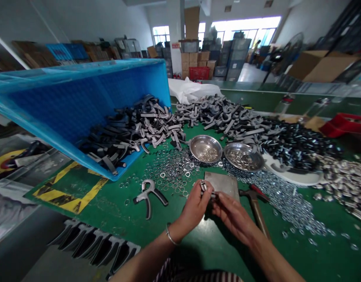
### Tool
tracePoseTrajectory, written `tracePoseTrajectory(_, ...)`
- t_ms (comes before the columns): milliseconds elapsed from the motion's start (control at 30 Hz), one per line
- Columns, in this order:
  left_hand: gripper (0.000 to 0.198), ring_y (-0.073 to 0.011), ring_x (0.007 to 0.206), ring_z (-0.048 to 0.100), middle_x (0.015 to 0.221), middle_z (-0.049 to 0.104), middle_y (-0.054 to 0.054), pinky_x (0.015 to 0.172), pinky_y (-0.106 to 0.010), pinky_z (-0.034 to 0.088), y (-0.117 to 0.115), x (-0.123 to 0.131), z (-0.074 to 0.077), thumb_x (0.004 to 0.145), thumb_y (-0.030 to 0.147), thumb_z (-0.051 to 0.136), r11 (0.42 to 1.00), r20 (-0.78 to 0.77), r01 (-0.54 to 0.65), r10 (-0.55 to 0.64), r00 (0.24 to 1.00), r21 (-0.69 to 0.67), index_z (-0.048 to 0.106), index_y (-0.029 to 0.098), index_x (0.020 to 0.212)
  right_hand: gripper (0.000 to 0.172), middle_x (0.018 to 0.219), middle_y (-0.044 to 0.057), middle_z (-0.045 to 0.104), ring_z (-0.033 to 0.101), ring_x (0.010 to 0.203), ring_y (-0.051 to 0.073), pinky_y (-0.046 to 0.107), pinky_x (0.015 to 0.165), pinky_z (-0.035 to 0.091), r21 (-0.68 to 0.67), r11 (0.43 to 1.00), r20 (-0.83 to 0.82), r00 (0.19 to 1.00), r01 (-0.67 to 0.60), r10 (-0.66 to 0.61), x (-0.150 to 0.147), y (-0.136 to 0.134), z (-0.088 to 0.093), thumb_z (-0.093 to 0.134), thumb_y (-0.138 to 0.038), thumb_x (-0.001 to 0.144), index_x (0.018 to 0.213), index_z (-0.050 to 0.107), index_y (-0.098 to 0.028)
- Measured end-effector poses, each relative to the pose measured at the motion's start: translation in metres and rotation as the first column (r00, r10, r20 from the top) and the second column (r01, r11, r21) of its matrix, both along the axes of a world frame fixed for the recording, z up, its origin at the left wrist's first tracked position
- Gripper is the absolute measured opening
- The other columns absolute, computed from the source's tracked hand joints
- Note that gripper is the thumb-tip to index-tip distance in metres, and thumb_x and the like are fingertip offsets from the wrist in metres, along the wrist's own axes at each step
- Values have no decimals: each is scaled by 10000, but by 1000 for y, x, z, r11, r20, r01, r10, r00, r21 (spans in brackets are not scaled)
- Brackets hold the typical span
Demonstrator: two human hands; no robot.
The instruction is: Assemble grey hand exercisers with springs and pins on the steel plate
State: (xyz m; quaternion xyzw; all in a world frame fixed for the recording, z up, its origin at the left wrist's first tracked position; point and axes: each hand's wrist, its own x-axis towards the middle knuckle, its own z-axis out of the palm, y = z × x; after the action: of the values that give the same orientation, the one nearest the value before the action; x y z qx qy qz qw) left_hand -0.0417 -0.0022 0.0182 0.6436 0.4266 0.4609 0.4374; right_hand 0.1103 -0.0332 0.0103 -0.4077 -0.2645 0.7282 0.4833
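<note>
My left hand and my right hand meet over the green table, both pinched on a small metal and dark part held between the fingertips. Just behind the hands lies a flat grey metal block. A hammer with a wooden handle rests to the right of my right hand. An assembled hand-grip piece lies to the left of my left hand. Small rings and washers are scattered behind it.
A tipped blue crate spills grey handle parts at left. Two steel bowls hold small hardware. Piles of handles, black parts and springs fill the right. A red bin stands far right.
</note>
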Motion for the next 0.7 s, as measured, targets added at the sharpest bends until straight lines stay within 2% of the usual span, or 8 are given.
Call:
tracePoseTrajectory(167,228,-195,962,528,1012,578,-70,923,-332,411,-11,15,-6,1021,367,394,998,-109,-12,6,994,-55,535,192,987,271,789,1,662,596,633,117,239,581,503,-14,1000,-26,1000,-13,12,7,-8,-4,747,-444,829,907,647,-205)
tracePoseTrajectory(233,235,-192,939,534,1000,584,-66,895,-326,416,-15,19,-5,1020,377,388,995,-111,-26,15,994,-99,529,192,986,274,754,-6,665,604,606,127,258,575,511,79,997,75,997,-24,18,12,-12,-4,735,-456,835,875,620,-211)
tracePoseTrajectory(300,248,-187,906,539,979,588,-59,860,-315,425,-18,23,0,1020,389,380,992,-87,-19,8,996,-126,527,193,981,246,748,-4,680,634,607,153,288,591,528,219,975,275,961,-29,-33,18,-17,-3,709,-448,856,908,624,-223)
tracePoseTrajectory(400,271,-186,917,553,986,601,-57,876,-308,429,-24,28,12,1021,401,366,990,-24,42,-46,999,-136,543,195,1011,171,896,51,735,702,761,216,344,702,555,473,874,599,768,-109,-228,28,-25,0,651,-376,904,1018,669,-249)
tracePoseTrajectory(500,283,-206,985,572,1024,626,-69,941,-322,416,-28,32,19,1001,431,406,984,-9,59,-61,998,-169,570,202,1035,275,1071,96,747,704,961,270,400,841,546,629,715,726,560,-307,-399,35,-32,-1,562,-313,950,1205,660,-282)
tracePoseTrajectory(600,300,-228,956,583,993,645,-72,917,-334,434,-25,34,12,955,486,480,981,-49,14,-24,999,-195,586,208,996,423,1151,116,735,699,1010,273,408,863,542,574,650,816,414,-498,-403,46,-32,-3,458,-296,999,1416,524,-277)
tracePoseTrajectory(667,327,-228,930,592,973,656,-69,884,-333,451,-17,35,5,942,515,489,980,-46,16,-26,999,-196,590,206,968,438,1160,105,732,695,1014,266,403,865,538,464,646,886,324,-606,-331,65,-25,-1,453,-306,1006,1441,500,-289)
tracePoseTrajectory(700,343,-225,915,598,957,661,-68,869,-331,458,-13,35,3,941,529,484,980,-38,19,-27,999,-197,593,204,951,423,1157,88,731,691,1016,260,398,874,533,415,666,910,286,-620,-300,80,-19,1,483,-318,995,1416,528,-304)
